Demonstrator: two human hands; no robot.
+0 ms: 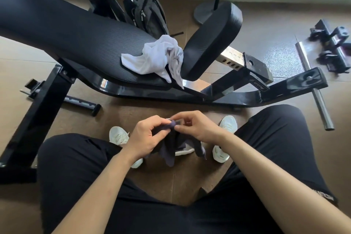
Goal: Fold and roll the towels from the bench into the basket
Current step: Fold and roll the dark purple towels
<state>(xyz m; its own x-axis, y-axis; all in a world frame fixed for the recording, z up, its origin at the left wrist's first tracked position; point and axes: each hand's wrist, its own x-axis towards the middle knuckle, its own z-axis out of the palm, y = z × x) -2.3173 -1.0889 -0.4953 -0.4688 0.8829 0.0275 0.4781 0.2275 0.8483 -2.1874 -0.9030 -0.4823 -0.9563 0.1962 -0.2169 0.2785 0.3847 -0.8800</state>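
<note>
Item 1: dark towel (171, 150), held up between the seated person's knees, above the floor, most of it hanging limp below the hands. Probably lifted clear so an edge can be found for the first fold.

Item 2: left hand (146, 138), fingers curled, pinching the towel's top edge.

Item 3: right hand (199, 129), thumb and fingertips pinching the same edge just beside the left; the two grips nearly touch, which suggests they are about to be drawn apart along the hem.

Item 4: white towel (153, 59), crumpled on the bench (66, 30) beside its upright pad, one end drooping over the side; untouched, awaiting its turn.

Item 5: basket, not in sight from here.

Sundries: backpack (146, 11) behind the bench; steel bar (313, 85) on the floor to the right
</note>
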